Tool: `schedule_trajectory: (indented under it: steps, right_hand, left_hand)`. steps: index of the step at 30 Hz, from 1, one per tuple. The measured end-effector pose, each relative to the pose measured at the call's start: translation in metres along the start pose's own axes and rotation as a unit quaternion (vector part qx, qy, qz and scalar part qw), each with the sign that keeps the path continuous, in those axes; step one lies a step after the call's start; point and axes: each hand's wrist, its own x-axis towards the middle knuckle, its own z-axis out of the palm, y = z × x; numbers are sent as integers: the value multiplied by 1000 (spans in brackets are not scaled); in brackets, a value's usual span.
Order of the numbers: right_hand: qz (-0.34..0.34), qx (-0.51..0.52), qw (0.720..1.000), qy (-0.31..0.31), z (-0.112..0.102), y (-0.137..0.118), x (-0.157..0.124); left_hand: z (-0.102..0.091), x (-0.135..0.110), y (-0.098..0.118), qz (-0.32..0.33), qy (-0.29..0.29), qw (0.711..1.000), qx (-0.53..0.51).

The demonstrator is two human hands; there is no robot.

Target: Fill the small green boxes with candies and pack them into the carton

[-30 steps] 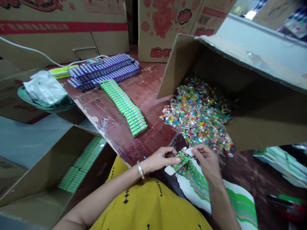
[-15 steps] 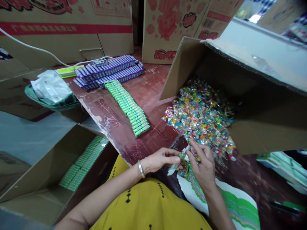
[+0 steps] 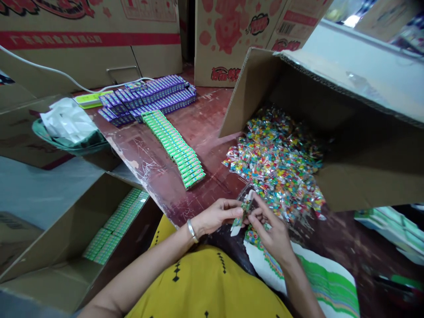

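A small green printed carton (image 3: 245,208) with white end flaps stands upright between my hands. My left hand (image 3: 222,215), with a silver bangle at the wrist, pinches it between thumb and fingers. On the other side, my right hand (image 3: 270,230) has its index finger at the upper white flap and its other fingers curled against the carton. Whether anything is inside the carton, I cannot tell. Under my right forearm lies a spread stack of flat green-and-white carton blanks (image 3: 327,282). Just beyond my hands is a heap of small clear packets of colourful candy (image 3: 274,163).
The candy spills from a tipped cardboard box (image 3: 351,181). A row of green cartons (image 3: 174,148) and rows of purple cartons (image 3: 149,97) are on the red table (image 3: 212,110). Lower left, an open box (image 3: 62,247) holds green cartons. A basket (image 3: 71,143) holds white paper.
The carton has turned more upright and shifted slightly left. My right hand has moved left with it, its index finger now at the top flap.
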Motion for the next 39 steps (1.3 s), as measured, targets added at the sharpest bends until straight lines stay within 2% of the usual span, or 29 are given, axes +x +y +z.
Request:
schedule_trajectory:
  steps: [3, 6, 9, 11, 12, 13, 15, 16, 17, 19, 22, 25, 28, 34, 39]
  right_hand:
    - [19, 16, 999, -34, -2, 1, 1]
    - [70, 80, 992, -67, -10, 1, 3]
    - [126, 126, 971, -161, -20, 1, 5]
    - [147, 130, 961, -196, -24, 1, 7]
    - [148, 135, 964, -174, -23, 2, 8]
    - [141, 142, 972, -122, -21, 3, 9]
    - [113, 155, 981, 18, -14, 6, 11]
    - [99, 156, 980, 68, -9, 7, 11]
    - [91, 149, 980, 93, -3, 9, 12]
    - [87, 111, 985, 95, 10, 12, 11]
    - [91, 56, 986, 128, 28, 14, 11]
    - [93, 93, 975, 182, 39, 13, 12]
    - [80, 129, 973, 175, 42, 11, 14]
    - [61, 97, 980, 161, 40, 18, 16]
    - [25, 86, 984, 153, 38, 19, 18]
  left_hand:
    - [-1, -1, 3, 6, -10, 999, 38]
    - [-1, -5, 6, 6, -40, 993, 109]
    - [-2, -7, 7, 0, -69, 978, 199]
    - [-4, -6, 7, 15, -49, 969, 241]
    - [-4, -5, 6, 26, -26, 968, 250]
    - [-5, -4, 5, 38, 2, 968, 247]
    - [-5, -1, 2, 65, 66, 972, 216]
    - [-5, 1, 0, 80, 97, 972, 197]
    - [-4, 3, -3, 96, 127, 970, 181]
    - [-1, 6, -9, 126, 178, 962, 161]
    - [4, 7, -15, 165, 229, 948, 146]
    - [9, 4, -13, 202, 266, 929, 156]
    - [11, -1, -6, 204, 255, 923, 204]
    - [4, -5, -1, 145, 141, 947, 248]
    - [3, -3, -3, 128, 126, 951, 253]
